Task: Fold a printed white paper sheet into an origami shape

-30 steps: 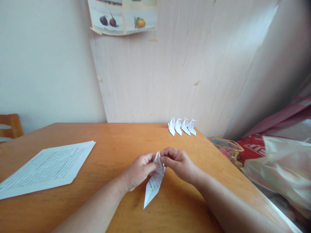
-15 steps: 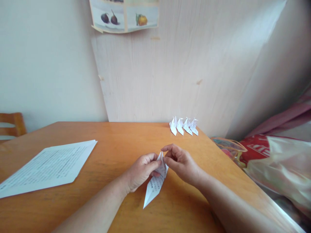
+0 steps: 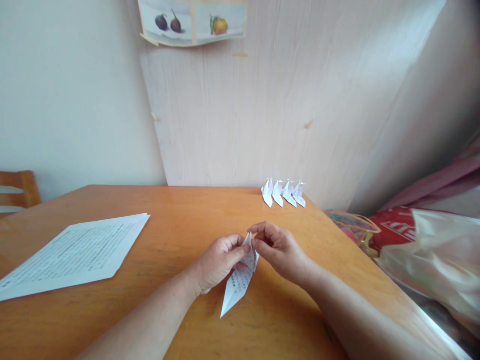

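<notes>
A folded piece of printed white paper [image 3: 237,289] with a long point toward me is held just above the wooden table [image 3: 176,220]. My left hand [image 3: 217,262] pinches its upper part from the left, fingers curled. My right hand [image 3: 279,250] pinches the top tip of the same paper from the right, thumb and forefinger together. Several finished folded paper figures [image 3: 284,193] stand in a row at the table's far right edge, apart from both hands.
A stack of printed sheets [image 3: 75,255] lies on the table's left side. A wooden chair back [image 3: 17,190] shows at far left. A red and clear plastic bag [image 3: 420,250] sits off the table's right edge. A wood panel [image 3: 262,110] leans behind the table.
Both hands stayed on the folded paper; my right fingers shifted slightly on its top tip. The view tilted a little.
</notes>
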Demonstrator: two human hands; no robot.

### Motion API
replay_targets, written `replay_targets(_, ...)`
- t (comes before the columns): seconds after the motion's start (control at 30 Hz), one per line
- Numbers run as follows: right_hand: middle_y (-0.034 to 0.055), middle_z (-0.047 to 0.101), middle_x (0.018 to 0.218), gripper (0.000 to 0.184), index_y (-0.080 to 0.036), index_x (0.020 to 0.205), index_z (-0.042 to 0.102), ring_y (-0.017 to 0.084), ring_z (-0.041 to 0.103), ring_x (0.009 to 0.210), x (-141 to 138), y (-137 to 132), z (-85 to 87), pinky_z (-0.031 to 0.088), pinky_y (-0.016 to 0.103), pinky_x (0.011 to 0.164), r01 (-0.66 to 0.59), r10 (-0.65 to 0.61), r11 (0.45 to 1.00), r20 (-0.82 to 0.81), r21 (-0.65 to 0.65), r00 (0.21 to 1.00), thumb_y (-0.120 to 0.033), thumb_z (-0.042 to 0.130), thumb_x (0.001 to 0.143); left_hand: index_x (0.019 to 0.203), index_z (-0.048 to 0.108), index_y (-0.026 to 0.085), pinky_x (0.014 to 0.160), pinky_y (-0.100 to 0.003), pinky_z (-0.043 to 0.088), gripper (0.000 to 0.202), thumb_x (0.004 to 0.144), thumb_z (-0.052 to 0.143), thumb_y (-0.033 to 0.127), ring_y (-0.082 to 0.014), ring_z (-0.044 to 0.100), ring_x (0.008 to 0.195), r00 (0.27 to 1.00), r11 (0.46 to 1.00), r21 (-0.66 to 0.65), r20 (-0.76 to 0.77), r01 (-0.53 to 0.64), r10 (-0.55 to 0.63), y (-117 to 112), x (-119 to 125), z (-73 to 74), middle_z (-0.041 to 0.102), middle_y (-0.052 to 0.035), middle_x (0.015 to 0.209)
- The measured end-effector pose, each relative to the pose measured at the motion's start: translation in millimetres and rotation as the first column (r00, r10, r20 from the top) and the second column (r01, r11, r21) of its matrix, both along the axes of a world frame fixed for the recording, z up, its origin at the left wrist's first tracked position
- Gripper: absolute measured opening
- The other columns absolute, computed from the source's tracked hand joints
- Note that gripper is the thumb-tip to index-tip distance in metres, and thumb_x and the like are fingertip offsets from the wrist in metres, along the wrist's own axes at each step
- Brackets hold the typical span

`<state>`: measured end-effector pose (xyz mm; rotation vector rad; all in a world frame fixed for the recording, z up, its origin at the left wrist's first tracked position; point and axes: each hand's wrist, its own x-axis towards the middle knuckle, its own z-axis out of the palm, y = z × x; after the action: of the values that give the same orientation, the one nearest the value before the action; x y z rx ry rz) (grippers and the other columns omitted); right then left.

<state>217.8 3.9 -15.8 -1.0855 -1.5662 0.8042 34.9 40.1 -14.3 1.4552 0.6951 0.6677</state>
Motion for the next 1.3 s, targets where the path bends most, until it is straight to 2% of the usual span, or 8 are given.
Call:
replay_targets(0.23, -0.0018, 0.061, 0.074, 0.011, -0.021, 0.096, 0.064, 0.013, 0.054, 0.067, 1, -1, 1.3, 0.043, 0.026, 0.061, 0.006, -0.006, 1.000, -0.013, -0.011, 1.000, -0.029, 0.062, 0.088, 0.093, 0.065, 0.015, 0.074, -0.030, 0.050, 0.040, 0.084, 0.071, 0.054, -0.0176, 0.061, 0.083, 1.000, 1.000, 0.003, 0.005, -0.013, 0.013, 0, 0, -3.5, 0.066, -0.0054, 0.091)
replay_targets(0.47, -0.0002, 0.067, 0.079, 0.009, -0.021, 0.089, 0.066, 0.014, 0.058, 0.072, 3, -2, 7.1, 0.046, 0.028, 0.068, -0.033, 0.027, 0.998, -0.113, -0.052, 0.993, -0.029, 0.062, 0.088, 0.091, 0.065, 0.016, 0.074, -0.031, 0.049, 0.039, 0.083, 0.073, 0.053, -0.0181, 0.062, 0.082, 1.000, 1.000, -0.024, 0.029, 0.010, -0.009, -1, 1, -4.0, 0.067, -0.0045, 0.086)
replay_targets(0.77, -0.0006, 0.065, 0.076, 0.010, -0.019, 0.085, 0.066, 0.013, 0.056, 0.069, 5, -1, 6.9, 0.044, 0.027, 0.065, -0.051, 0.039, 0.995, -0.129, -0.088, 0.991, -0.028, 0.063, 0.088, 0.093, 0.064, 0.015, 0.075, -0.032, 0.049, 0.036, 0.086, 0.071, 0.049, -0.0176, 0.061, 0.082, 1.000, 1.000, -0.010, 0.008, 0.023, -0.023, 0, 0, -4.5, 0.066, -0.0044, 0.087)
replay_targets(1.3, -0.0007, 0.064, 0.074, 0.010, -0.018, 0.083, 0.066, 0.013, 0.055, 0.068, 7, 0, 7.6, 0.043, 0.028, 0.065, -0.054, 0.040, 0.992, -0.128, -0.110, 0.991, -0.026, 0.062, 0.088, 0.092, 0.063, 0.015, 0.075, -0.031, 0.048, 0.039, 0.084, 0.072, 0.052, -0.0173, 0.061, 0.081, 1.000, 1.000, -0.023, 0.010, 0.018, -0.018, -2, 1, -3.5, 0.065, -0.0037, 0.086)
